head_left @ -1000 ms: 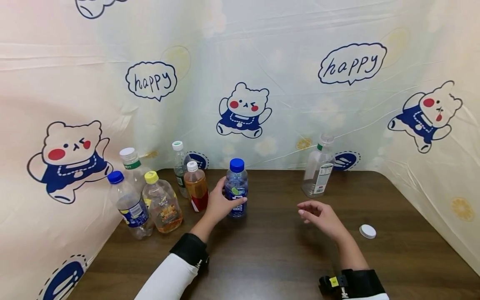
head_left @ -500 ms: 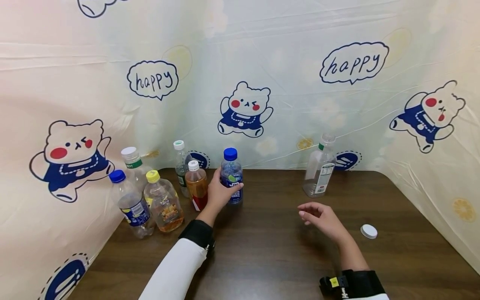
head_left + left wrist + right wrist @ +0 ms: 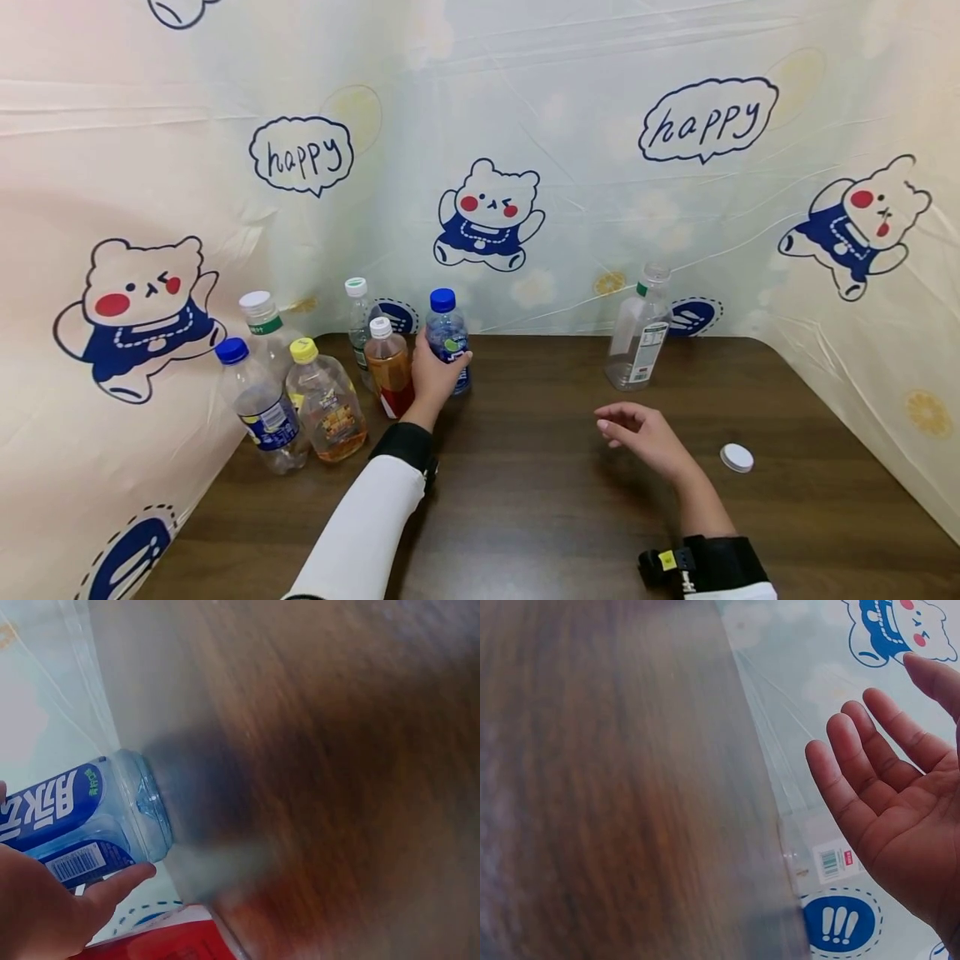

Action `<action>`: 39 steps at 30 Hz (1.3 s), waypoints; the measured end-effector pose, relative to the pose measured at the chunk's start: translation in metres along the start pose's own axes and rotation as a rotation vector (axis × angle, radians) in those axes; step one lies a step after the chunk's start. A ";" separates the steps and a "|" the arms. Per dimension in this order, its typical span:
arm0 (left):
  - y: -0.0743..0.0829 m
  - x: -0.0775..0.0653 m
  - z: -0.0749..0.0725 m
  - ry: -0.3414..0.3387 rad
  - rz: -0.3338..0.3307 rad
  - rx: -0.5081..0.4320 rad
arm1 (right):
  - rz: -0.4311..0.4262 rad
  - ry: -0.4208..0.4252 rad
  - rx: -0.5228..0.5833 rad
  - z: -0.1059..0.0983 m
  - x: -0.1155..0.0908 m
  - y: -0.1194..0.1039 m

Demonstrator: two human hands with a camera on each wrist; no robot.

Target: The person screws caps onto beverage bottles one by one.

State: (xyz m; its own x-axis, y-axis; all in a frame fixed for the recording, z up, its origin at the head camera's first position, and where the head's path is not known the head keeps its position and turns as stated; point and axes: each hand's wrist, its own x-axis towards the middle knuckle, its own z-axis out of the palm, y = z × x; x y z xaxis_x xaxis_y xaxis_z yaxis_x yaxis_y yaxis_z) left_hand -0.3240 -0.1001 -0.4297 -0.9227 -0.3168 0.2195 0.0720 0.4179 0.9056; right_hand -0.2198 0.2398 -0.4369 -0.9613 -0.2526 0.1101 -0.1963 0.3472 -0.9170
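A small clear bottle (image 3: 448, 333) with a blue cap and blue label stands upright near the table's back edge. My left hand (image 3: 435, 373) grips it from the left side, thumb across its front. In the left wrist view the bottle's base (image 3: 142, 814) comes right at the table surface. Just left of that hand is an amber drink bottle (image 3: 390, 367) with a white cap and red label. My right hand (image 3: 641, 433) hovers over the right half of the table, fingers loosely bent and holding nothing. Behind it stands an uncapped clear bottle (image 3: 636, 346).
A loose white cap (image 3: 737, 457) lies right of my right hand. On the left cluster a yellow-capped bottle (image 3: 327, 408), a blue-capped bottle (image 3: 262, 408), a wide white-capped bottle (image 3: 270, 342) and a slim white-capped bottle (image 3: 360, 325). A printed curtain (image 3: 570, 208) borders the table (image 3: 540, 492).
My left hand has carried the blue-capped bottle back and to the left, close beside the amber drink bottle. My right hand has stayed in place.
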 end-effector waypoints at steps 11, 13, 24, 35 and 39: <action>-0.002 0.010 0.002 0.075 -0.061 0.067 | 0.025 0.008 -0.024 0.001 -0.003 -0.002; -0.002 0.012 0.002 0.091 -0.064 0.080 | 0.038 0.012 -0.017 0.001 -0.003 -0.003; -0.004 0.017 0.007 0.119 -0.067 0.100 | 0.038 0.007 -0.003 -0.001 -0.005 0.000; 0.008 -0.008 0.018 0.224 -0.088 0.104 | 0.012 -0.002 -0.021 -0.001 -0.006 0.001; 0.026 -0.035 0.027 0.330 -0.020 -0.016 | 0.016 0.003 -0.030 -0.003 -0.008 0.001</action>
State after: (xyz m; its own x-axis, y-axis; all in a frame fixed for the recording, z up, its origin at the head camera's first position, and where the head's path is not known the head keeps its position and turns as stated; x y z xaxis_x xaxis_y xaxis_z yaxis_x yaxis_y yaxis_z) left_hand -0.3002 -0.0548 -0.4233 -0.7514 -0.5849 0.3054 0.0639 0.3962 0.9159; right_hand -0.2130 0.2444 -0.4377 -0.9648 -0.2442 0.0971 -0.1869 0.3777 -0.9069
